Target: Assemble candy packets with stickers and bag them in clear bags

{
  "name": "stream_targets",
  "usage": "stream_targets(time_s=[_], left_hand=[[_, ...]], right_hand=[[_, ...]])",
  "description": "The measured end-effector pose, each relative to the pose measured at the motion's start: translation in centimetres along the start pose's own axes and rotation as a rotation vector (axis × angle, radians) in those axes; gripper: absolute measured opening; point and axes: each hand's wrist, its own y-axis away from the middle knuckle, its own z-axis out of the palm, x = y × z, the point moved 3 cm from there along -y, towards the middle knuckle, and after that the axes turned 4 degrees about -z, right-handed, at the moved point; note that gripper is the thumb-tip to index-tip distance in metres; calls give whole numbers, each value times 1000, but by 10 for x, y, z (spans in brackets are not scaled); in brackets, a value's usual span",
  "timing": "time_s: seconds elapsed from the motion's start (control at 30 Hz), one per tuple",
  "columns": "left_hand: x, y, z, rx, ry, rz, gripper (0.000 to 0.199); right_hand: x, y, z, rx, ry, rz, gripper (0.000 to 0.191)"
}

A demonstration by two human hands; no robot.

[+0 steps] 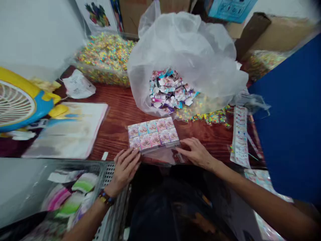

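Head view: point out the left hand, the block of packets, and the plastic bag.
Left hand (124, 171), head view, back of the hand.
Block of packets (152, 134), head view, top face.
Plastic bag (183, 43), head view, upper bulge.

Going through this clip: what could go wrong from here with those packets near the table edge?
The block of printed packets lies loose near the table edge, steadied only by the left hand and right hand, so it could slide apart or drop. The clear plastic sleeve beneath it could slip too. The scattered colored bits just beyond could get swept among the packets.
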Motion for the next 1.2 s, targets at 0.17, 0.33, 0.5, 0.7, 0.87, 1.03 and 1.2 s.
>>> stream_targets(time_s=[0.17, 0.33, 0.5, 0.7, 0.87, 1.03, 1.2], left_hand=[[-2, 3, 1, -24, 4, -33, 46], [-2, 1, -3, -39, 16, -37, 39], [-1, 3, -4, -70, 26, -53, 38], [1, 9, -4, -72, 49, -84, 37], [4, 6, -5, -85, 83, -141, 30], [3, 0, -6, 20, 231, -340, 22], [4, 0, -5, 91, 412, -584, 19]], right_hand=[[-4, -11, 2, 107, -157, -141, 16], [0, -5, 4, 134, -240, -85, 19], [-9, -5, 13, 147, -95, -21, 22], [-10, -14, 5, 253, -158, -46, 12], [-4, -20, 7, 192, -331, -115, 16], [1, -22, 8, 238, -401, -88, 17], [1, -23, 9, 303, -478, -52, 19]])
